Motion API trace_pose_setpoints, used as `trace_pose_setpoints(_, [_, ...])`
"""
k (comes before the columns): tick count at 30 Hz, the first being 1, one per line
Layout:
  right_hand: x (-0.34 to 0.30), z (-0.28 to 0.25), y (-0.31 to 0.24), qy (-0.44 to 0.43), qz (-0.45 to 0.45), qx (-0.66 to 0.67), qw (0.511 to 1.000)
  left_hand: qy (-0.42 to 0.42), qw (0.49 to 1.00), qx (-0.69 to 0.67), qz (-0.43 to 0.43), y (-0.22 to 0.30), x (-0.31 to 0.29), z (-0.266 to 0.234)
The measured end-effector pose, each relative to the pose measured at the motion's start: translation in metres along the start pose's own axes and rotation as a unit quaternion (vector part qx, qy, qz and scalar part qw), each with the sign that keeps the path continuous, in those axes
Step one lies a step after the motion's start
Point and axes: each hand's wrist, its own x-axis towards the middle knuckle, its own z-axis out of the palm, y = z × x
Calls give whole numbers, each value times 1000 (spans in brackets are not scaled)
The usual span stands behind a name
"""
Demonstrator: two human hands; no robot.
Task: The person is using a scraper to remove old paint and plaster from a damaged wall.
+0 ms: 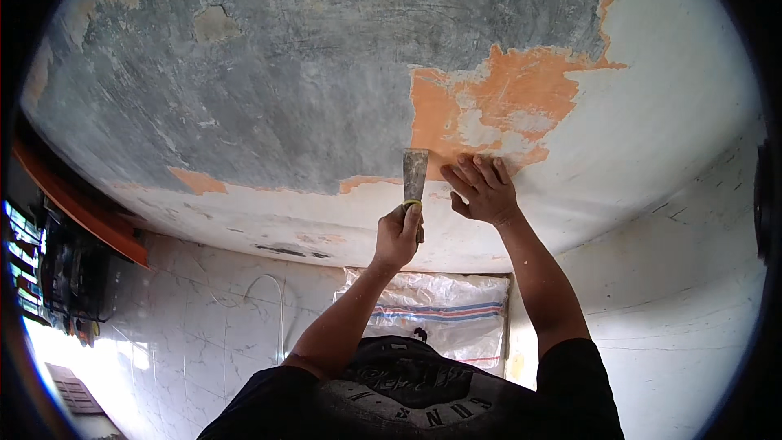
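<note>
My left hand (pixel 397 236) is wrapped round the handle of a scraper (pixel 415 173). Its flat, stained metal blade points up the wall, with the tip at the border between bare grey plaster (pixel 309 98) and an orange paint layer (pixel 436 118). Something yellow rings the scraper where blade meets handle. To the right of the blade, my right hand (pixel 486 190) lies against the wall, fingers spread over the lower edge of the orange patch, holding nothing. Most of the scraper's handle is hidden by my fingers.
White paint (pixel 652 114) covers the wall on the right. Below lies a tiled floor (pixel 195 293) with a whitish plastic sheet (pixel 444 310) striped blue and red. A thin pale cable (pixel 281 301) curves beside it. An orange-brown ledge (pixel 81 208) and dark objects stand at the left.
</note>
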Motion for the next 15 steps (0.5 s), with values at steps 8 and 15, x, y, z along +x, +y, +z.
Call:
trace_pose_setpoints(8, [2, 2, -1, 7, -7, -3, 1000, 10, 999, 1, -45, -46, -22, -13])
trace_pose_setpoints(15, [-4, 0, 2, 3, -5, -4, 1000, 6, 1000, -11, -20, -12, -11, 5])
